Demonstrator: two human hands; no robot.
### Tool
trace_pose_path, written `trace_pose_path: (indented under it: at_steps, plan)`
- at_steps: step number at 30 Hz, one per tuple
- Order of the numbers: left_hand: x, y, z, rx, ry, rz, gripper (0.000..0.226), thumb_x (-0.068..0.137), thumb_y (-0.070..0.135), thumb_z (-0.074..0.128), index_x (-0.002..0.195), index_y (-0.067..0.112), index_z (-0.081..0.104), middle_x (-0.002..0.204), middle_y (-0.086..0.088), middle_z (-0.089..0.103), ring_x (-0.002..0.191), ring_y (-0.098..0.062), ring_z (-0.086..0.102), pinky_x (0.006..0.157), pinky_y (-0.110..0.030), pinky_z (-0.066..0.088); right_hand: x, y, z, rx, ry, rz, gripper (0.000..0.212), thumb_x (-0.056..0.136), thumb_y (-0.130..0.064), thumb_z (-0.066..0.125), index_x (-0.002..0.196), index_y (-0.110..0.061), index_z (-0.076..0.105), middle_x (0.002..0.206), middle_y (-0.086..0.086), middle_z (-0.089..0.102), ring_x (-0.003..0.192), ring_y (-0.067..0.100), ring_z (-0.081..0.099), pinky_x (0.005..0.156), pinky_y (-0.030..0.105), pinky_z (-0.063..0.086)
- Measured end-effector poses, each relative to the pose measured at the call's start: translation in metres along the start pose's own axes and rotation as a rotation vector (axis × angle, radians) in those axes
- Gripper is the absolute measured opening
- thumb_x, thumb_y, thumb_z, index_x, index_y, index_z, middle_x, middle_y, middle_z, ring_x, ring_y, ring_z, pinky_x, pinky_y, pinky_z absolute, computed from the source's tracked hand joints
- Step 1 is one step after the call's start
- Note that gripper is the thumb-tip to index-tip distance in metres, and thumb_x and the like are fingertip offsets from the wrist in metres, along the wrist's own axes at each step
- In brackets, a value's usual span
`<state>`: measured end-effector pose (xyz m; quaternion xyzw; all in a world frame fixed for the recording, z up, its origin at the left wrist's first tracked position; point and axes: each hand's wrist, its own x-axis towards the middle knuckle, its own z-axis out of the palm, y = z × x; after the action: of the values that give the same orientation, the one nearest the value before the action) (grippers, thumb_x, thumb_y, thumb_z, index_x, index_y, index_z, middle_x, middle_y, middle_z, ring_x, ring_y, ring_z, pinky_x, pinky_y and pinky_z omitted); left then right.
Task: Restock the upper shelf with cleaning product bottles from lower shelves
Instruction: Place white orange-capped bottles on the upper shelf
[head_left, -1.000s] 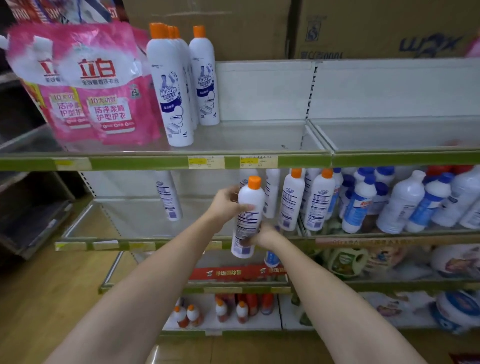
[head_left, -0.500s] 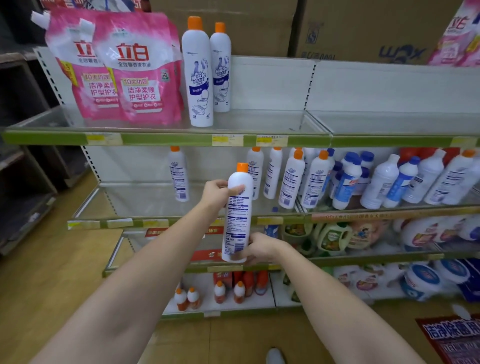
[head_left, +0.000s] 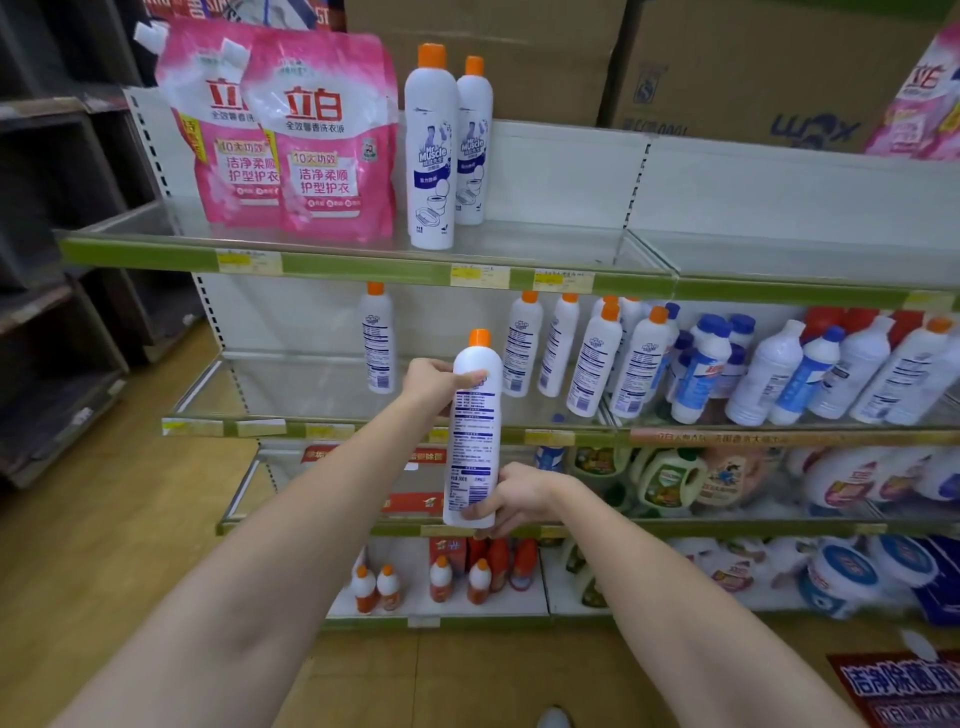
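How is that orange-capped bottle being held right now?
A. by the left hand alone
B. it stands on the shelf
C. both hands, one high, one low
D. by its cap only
C: the left hand grips the bottle near its shoulder, and the right hand holds its base.

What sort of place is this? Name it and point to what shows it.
Most likely a shop's cleaning-products aisle: tiered shelves with price tags on their green edges, rows of identical orange-capped bottles, pink detergent pouches and stock cartons on top.
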<state>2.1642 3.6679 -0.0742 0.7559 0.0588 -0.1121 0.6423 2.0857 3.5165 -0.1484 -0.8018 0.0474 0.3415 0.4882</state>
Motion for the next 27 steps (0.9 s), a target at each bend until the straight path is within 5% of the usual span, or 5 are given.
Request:
trace_pose_path:
  at_steps: [6, 10, 13, 22, 27]
  plan:
    - [-0.004, -0.001, 0.001, -0.069, -0.046, -0.069, 0.073, 0.087, 0.042, 0.074, 0.139, 0.001, 0.043, 0.109, -0.009, 0.065, 0.093, -0.024, 0.065, 0.082, -0.040, 0.054, -0.007, -0.011, 0.015, -0.192, 0.249, -0.085, 0.049, 0.069, -0.034, 0.090, 0.111, -0.019, 0.070, 0.102, 0.003, 0.074, 0.075, 0.023, 0.076, 0.074, 0.041, 0.064]
    - [-0.010, -0.002, 0.007, -0.012, 0.053, -0.132, 0.122, 0.067, 0.054, 0.086, 0.154, 0.008, 0.014, 0.144, -0.013, 0.044, 0.124, -0.035, 0.052, 0.103, -0.050, 0.046, -0.024, -0.032, 0.029, -0.835, 0.400, -0.116, 0.049, 0.072, -0.064, 0.075, 0.101, -0.026, 0.065, 0.090, -0.005, 0.069, 0.076, 0.018, 0.067, 0.075, 0.038, 0.059]
    - [-0.005, -0.006, 0.005, 0.018, 0.197, -0.122, 0.095, 0.079, 0.032, 0.081, 0.149, 0.006, 0.023, 0.139, -0.017, 0.048, 0.119, -0.037, 0.055, 0.100, -0.051, 0.049, -0.025, -0.040, 0.038, -1.023, 0.465, -0.119, 0.054, 0.076, -0.073, 0.067, 0.095, -0.023, 0.058, 0.085, -0.002, 0.063, 0.077, 0.021, 0.060, 0.069, 0.035, 0.051]
    - [0.006, 0.016, -0.025, -0.343, 0.056, -0.060, 0.092, 0.042, 0.010, 0.088, 0.124, -0.002, 0.049, 0.105, -0.023, 0.068, 0.090, -0.039, 0.069, 0.084, -0.054, 0.057, -0.005, -0.046, 0.023, -0.531, 0.308, -0.152, 0.076, 0.062, -0.068, 0.082, 0.119, -0.024, 0.059, 0.110, -0.005, 0.066, 0.099, 0.017, 0.064, 0.081, 0.034, 0.054]
    - [-0.013, 0.024, -0.037, -0.514, -0.069, -0.026, 0.034, 0.078, 0.010, 0.078, 0.106, -0.002, 0.062, 0.086, -0.017, 0.069, 0.076, -0.031, 0.067, 0.075, -0.042, 0.057, -0.016, -0.051, 0.014, -0.210, 0.134, -0.246, 0.056, 0.070, -0.030, 0.091, 0.117, -0.024, 0.062, 0.112, -0.007, 0.072, 0.103, 0.012, 0.068, 0.092, 0.032, 0.056]
